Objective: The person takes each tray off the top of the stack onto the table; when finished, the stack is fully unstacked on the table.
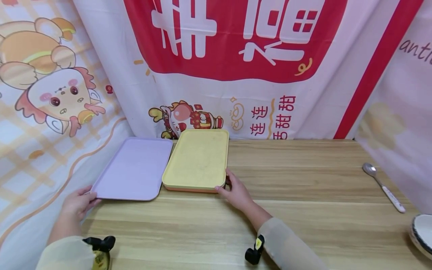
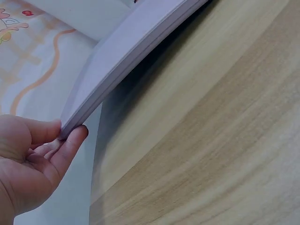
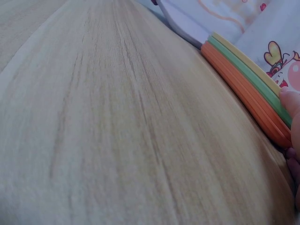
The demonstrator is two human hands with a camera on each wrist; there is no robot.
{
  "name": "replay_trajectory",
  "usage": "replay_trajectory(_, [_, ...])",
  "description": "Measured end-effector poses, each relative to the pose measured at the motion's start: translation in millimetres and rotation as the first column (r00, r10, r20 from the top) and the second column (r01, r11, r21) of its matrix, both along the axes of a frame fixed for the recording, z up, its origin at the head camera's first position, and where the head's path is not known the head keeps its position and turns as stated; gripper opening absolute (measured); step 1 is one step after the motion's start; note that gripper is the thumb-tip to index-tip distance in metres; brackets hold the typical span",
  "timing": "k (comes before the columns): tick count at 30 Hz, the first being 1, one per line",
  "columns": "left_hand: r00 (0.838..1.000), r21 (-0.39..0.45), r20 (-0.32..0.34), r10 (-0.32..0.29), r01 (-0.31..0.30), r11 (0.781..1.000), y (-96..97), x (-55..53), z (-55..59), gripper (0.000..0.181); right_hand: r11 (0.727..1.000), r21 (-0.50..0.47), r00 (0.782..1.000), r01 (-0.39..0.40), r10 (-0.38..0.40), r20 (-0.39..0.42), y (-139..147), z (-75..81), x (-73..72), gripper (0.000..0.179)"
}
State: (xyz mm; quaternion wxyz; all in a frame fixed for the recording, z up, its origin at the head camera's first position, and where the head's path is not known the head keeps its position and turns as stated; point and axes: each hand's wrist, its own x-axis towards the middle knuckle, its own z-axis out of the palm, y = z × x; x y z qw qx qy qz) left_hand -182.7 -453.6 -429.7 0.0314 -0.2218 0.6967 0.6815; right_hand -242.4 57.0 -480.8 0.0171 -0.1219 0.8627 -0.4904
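Observation:
A lavender tray [image 1: 135, 168] lies at the left of the wooden table. My left hand [image 1: 78, 202] pinches its near left corner, thumb above and fingers beneath. In the left wrist view that corner of the tray [image 2: 117, 61] juts past the table's edge. Just right of it is a stack of trays [image 1: 199, 159], yellow on top. The right wrist view shows its layered side [image 3: 248, 89], with yellow, green and orange rims. My right hand [image 1: 236, 191] grips the stack's near right corner, thumb at the top rim and fingers along the side, partly out of the right wrist view.
A spoon [image 1: 384, 189] with a pale handle lies at the right of the table [image 1: 303, 180]. A white bowl with a dark rim [image 1: 418, 236] is cut off at the right edge. Printed cloths [image 1: 189, 86] hang behind and at both sides.

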Motion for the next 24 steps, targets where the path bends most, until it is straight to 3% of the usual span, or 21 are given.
replay_trajectory(7, [0.998, -0.04, 0.044, 0.052, -0.051, 0.998, 4.6, -1.5, -5.6, 0.074, 1.0, 0.012, 1.0, 0.004, -0.005, 0.014, 0.4, 1.5, 1.2, 0.088])
replay_trajectory(17, [0.982, -0.145, 0.03, 0.185, -0.178, 0.973, 8.4, -5.8, -16.7, 0.066, 1.0, -0.012, 1.0, -0.013, 0.013, -0.011, -0.6, 1.1, 0.9, 0.086])
replay_trajectory(21, [0.982, -0.176, 0.05, 0.185, -0.173, 0.969, 7.0, -7.5, -18.6, 0.067, 1.0, -0.01, 1.0, -0.012, 0.012, -0.004, -0.8, 0.6, 0.5, 0.086])
replay_trajectory(24, [0.984, -0.284, 0.086, 0.153, -0.123, 0.951, 5.9, -8.9, -18.4, 0.067, 1.0, -0.008, 1.0, -0.009, 0.009, 0.007, -0.6, 1.0, 0.3, 0.087])
